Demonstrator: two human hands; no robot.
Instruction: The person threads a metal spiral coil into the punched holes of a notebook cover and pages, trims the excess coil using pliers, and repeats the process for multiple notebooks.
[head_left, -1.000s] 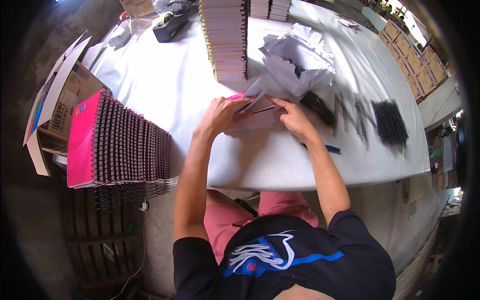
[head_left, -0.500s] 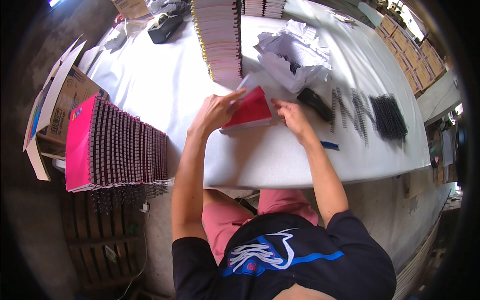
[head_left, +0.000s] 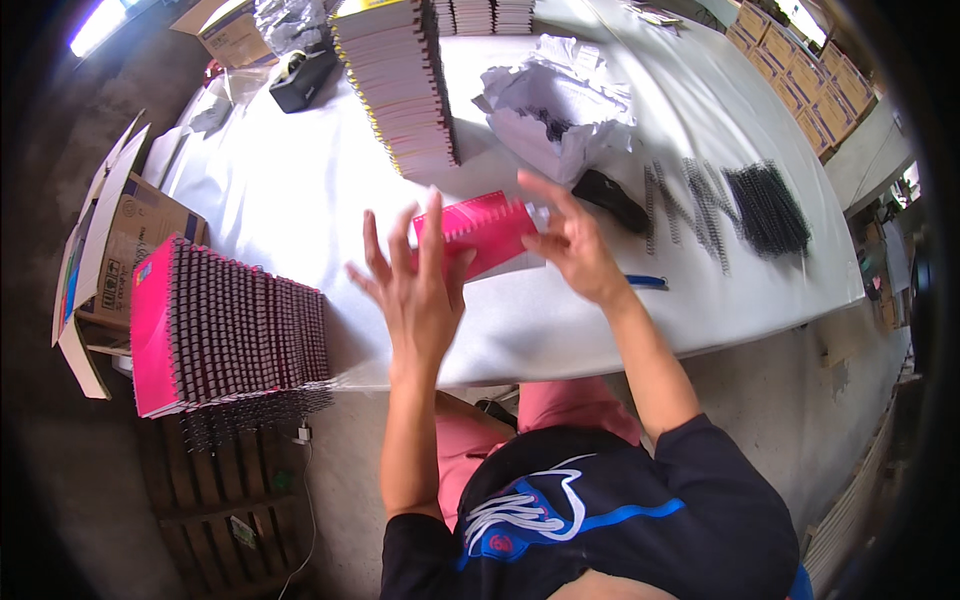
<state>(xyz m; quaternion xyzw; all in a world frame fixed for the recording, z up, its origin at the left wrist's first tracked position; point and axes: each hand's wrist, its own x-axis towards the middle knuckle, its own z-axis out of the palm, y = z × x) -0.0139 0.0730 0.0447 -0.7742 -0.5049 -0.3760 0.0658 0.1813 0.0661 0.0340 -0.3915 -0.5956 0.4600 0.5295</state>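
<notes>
A red booklet [head_left: 488, 238] with a row of punched holes along its edge is between my hands, near the front of the white-covered table; its covers look parted and slightly blurred. My left hand [head_left: 412, 290] is at its left side, fingers spread wide, the thumb close to or touching the lower left corner. At the right end is my right hand [head_left: 572, 245], index finger and thumb apart around the corner. Whether that thumb presses on the booklet is hard to see. A small whitish bit shows beside the right fingers, too blurred to name.
Spiral-bound pink notebooks [head_left: 245, 325] stand stacked at left, beside an open carton [head_left: 150, 235]. A tall paper stack [head_left: 395, 95] rises beyond the booklet. Crumpled white paper [head_left: 560, 110], a black tool [head_left: 610, 200], black wire spirals [head_left: 768, 210] and a blue-handled tool [head_left: 648, 282] lie to the right.
My left hand has drawn back toward me and spread its fingers, away from the pale translucent sheet it was handling. The red booklet now looks tilted and parted. My view has shifted slightly.
</notes>
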